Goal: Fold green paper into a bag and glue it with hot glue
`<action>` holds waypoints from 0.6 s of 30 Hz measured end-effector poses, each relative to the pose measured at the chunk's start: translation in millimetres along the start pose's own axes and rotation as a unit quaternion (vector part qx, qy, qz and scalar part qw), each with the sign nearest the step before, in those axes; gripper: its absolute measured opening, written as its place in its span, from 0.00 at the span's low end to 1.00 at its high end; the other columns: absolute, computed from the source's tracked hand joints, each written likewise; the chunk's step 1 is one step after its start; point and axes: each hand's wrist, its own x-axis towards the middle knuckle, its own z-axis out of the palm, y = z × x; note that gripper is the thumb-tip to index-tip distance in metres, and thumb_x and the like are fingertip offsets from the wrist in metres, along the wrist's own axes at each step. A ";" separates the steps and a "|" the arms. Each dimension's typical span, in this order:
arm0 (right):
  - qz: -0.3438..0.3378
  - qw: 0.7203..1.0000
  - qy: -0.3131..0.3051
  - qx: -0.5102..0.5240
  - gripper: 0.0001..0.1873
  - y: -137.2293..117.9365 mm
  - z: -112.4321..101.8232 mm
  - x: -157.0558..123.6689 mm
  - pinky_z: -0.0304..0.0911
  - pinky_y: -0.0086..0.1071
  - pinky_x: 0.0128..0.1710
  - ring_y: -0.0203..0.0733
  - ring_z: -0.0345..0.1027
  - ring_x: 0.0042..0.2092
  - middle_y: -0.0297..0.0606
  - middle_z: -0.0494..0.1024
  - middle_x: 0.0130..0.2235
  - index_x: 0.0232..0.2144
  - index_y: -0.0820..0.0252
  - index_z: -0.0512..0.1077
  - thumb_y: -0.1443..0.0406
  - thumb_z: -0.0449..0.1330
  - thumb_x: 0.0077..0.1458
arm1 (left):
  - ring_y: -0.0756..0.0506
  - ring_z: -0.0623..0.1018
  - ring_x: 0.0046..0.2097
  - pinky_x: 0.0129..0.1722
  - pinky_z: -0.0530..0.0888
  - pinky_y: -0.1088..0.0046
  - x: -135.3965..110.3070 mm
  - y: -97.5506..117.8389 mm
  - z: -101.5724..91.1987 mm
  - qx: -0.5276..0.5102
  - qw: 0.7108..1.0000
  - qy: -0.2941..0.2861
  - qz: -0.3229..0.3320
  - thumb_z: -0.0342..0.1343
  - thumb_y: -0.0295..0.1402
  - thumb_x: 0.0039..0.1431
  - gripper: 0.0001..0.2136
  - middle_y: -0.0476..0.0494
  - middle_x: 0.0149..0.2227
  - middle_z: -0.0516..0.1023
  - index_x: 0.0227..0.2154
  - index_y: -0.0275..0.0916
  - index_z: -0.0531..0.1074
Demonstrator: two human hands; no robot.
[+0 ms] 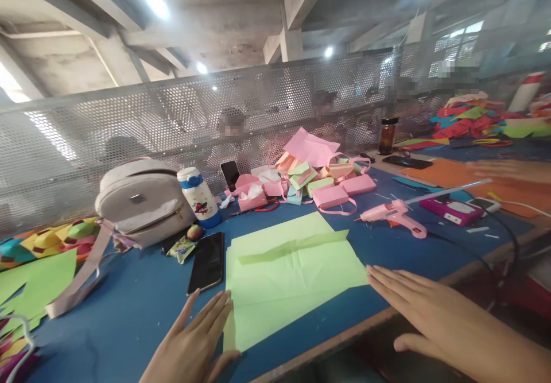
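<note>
A light green paper sheet (284, 274), partly folded with a crease across its middle, lies on the blue table (129, 308). My left hand (193, 343) rests flat, fingers stretched out, fingertips touching the sheet's left edge. My right hand (430, 314) lies flat and open at the sheet's right corner, near the table's front edge. Neither hand holds anything.
A black phone (207, 261) lies left of the sheet; behind it stand a grey bag (142, 199) and a white bottle (200, 197). Pink boxes (329, 194) pile at the back. A pink glue gun (396, 216) lies to the right. Another person's hand (508, 170) reaches over orange paper.
</note>
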 end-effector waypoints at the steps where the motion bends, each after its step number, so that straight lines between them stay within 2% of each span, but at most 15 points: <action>1: -0.002 1.000 -0.002 -0.006 0.41 1.0 -0.6 1.7 0.69 0.50 0.54 0.60 0.68 0.58 0.50 0.66 0.62 0.63 0.60 0.64 0.44 0.60 0.55 | 0.41 0.80 0.51 0.59 0.69 0.61 3.0 1.7 0.8 0.006 1.000 0.001 -0.006 0.48 0.51 0.66 0.24 0.41 0.53 0.79 0.55 0.40 0.72; 3: -0.009 1.000 -0.011 -0.012 0.39 1.0 -6.5 8.8 0.69 0.52 0.54 0.61 0.68 0.58 0.51 0.67 0.62 0.61 0.61 0.67 0.44 0.61 0.55 | 0.41 0.79 0.54 0.60 0.69 0.63 13.2 7.9 -0.3 0.001 1.000 0.004 -0.003 0.48 0.50 0.66 0.23 0.41 0.54 0.78 0.53 0.38 0.73; 6: -0.021 0.999 -0.030 0.018 0.34 -9.5 -28.0 31.1 0.64 0.54 0.59 0.61 0.63 0.62 0.47 0.67 0.62 0.58 0.58 0.71 0.45 0.61 0.57 | 0.45 0.77 0.55 0.57 0.72 0.71 33.5 23.9 -4.6 -0.060 0.998 -0.006 0.032 0.50 0.49 0.66 0.28 0.41 0.58 0.74 0.61 0.36 0.64; 9: -0.057 0.993 -0.072 0.078 0.38 -31.0 -49.2 59.0 0.60 0.50 0.63 0.57 0.60 0.64 0.46 0.64 0.64 0.64 0.59 0.63 0.47 0.62 0.57 | 0.43 0.76 0.57 0.54 0.75 0.69 47.3 39.8 -4.9 -0.105 0.994 -0.009 0.041 0.49 0.51 0.65 0.33 0.42 0.60 0.72 0.66 0.37 0.55; 12: -0.103 0.984 -0.107 0.096 0.40 -46.4 -52.0 73.1 0.62 0.45 0.61 0.55 0.62 0.63 0.50 0.64 0.64 0.63 0.64 0.64 0.46 0.61 0.56 | 0.42 0.77 0.55 0.51 0.77 0.70 44.5 45.1 -0.6 -0.104 0.994 -0.003 0.027 0.50 0.51 0.65 0.33 0.40 0.59 0.72 0.67 0.37 0.55; 14: -0.102 0.990 -0.070 0.064 0.37 -47.2 -43.8 70.2 0.64 0.44 0.59 0.55 0.66 0.60 0.52 0.68 0.61 0.60 0.67 0.68 0.47 0.60 0.58 | 0.41 0.78 0.54 0.49 0.78 0.71 34.9 42.6 1.8 -0.086 0.996 -0.007 0.019 0.50 0.50 0.65 0.31 0.38 0.59 0.73 0.64 0.35 0.59; 18: -0.082 0.994 0.046 -0.056 0.25 -35.0 -21.0 47.6 0.70 0.42 0.50 0.53 0.75 0.51 0.51 0.78 0.52 0.51 0.67 0.76 0.52 0.59 0.62 | 0.41 0.82 0.49 0.44 0.80 0.70 12.6 35.5 2.2 -0.012 1.000 -0.006 0.008 0.47 0.50 0.67 0.26 0.37 0.54 0.78 0.56 0.33 0.70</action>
